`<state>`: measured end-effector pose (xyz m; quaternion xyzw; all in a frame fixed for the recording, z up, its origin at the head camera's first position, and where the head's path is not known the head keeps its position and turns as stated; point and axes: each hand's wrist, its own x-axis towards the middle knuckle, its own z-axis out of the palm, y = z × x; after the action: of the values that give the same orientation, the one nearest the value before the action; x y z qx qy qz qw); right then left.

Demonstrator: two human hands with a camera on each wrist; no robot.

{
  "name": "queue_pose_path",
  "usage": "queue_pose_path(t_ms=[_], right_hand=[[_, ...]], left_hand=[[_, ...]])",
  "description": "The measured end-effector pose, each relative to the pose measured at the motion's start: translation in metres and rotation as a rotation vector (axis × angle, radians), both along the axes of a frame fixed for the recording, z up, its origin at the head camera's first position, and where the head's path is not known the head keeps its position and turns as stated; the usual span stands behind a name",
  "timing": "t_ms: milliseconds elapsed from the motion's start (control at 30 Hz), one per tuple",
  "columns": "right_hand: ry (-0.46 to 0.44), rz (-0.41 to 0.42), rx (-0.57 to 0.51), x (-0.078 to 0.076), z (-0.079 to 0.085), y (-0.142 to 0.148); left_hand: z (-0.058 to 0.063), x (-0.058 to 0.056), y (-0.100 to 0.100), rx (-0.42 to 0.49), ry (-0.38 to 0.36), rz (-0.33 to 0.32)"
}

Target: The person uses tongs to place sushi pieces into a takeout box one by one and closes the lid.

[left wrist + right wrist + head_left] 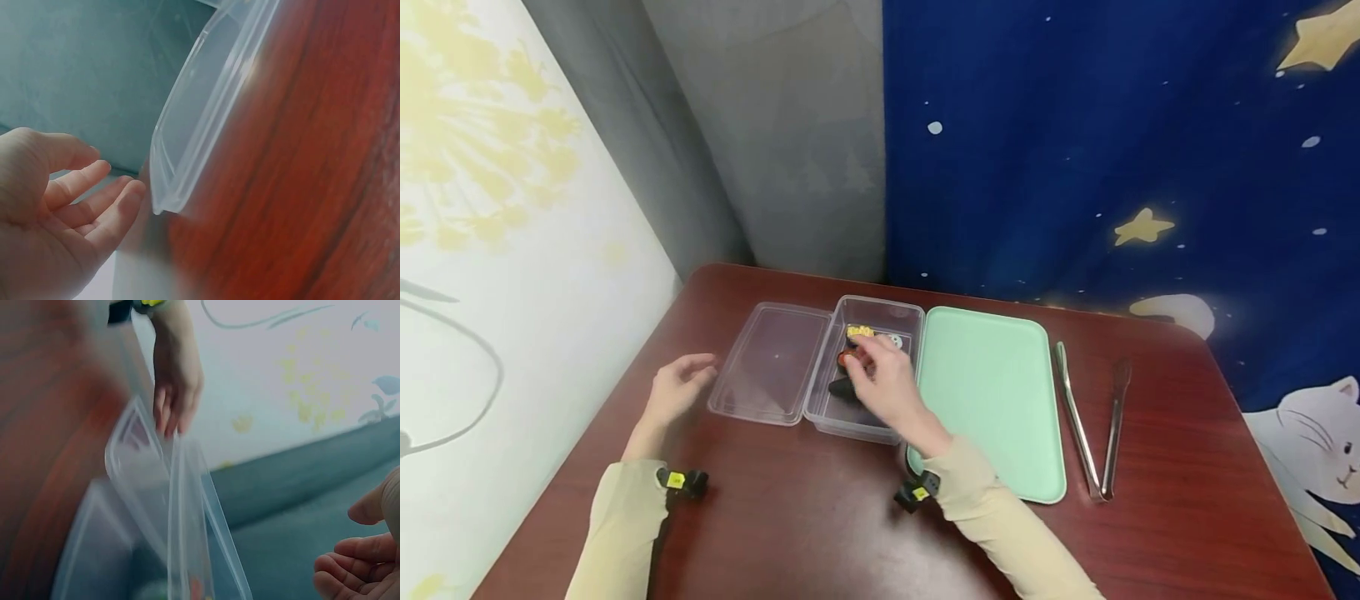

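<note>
My right hand (889, 385) hangs over the clear plastic box (865, 432) in the head view. In the right wrist view this hand (365, 565) shows thumb and bent fingers apart, with nothing between them. Inside the box lie a small yellow item (860, 331), an orange-red one (842, 358), a black one (841, 389) and a round white one (895, 341), partly hidden by the hand. The clear lid (771, 362) lies flat, left of the box. Beside its left edge, my left hand (679, 390) is held with loosely bent fingers, holding nothing.
A pale green tray (988, 392) stands directly right of the box. Farther right, metal tongs (1105, 492) lie spread on the dark red wooden table (805, 517). A white wall is at the left, and grey and blue curtains hang behind the table.
</note>
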<state>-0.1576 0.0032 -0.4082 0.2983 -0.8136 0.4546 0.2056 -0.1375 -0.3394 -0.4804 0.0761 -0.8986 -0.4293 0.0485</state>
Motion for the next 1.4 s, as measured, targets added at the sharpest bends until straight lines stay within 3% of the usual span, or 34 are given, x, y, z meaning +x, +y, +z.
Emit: queue_pose_path(t_ms=[233,500,667,900,1067,1400], right_hand=[[-0.184,0.065,0.062,0.01,0.0,-0.055],[-0.349,0.003,0.187,0.016,-0.008,-0.098],[-0.431,-0.028,0.252,0.019,-0.016,-0.116],[-0.574,-0.038,0.312,0.024,-0.023,-0.137],[-0.684,-0.026,0.255,0.027,-0.03,-0.146],[-0.728,-0.208,0.065,0.028,-0.059,-0.161]], left_hand=[[-0.005,-0.008,0.002,-0.013,-0.039,0.004],[-0.007,-0.02,0.01,-0.109,-0.012,0.015],[-0.006,-0.021,0.011,-0.16,0.006,0.051],[-0.001,-0.019,0.01,-0.195,0.006,0.046],[0.002,-0.012,0.003,-0.204,-0.027,0.04],[0.004,-0.005,-0.009,-0.262,-0.025,0.037]])
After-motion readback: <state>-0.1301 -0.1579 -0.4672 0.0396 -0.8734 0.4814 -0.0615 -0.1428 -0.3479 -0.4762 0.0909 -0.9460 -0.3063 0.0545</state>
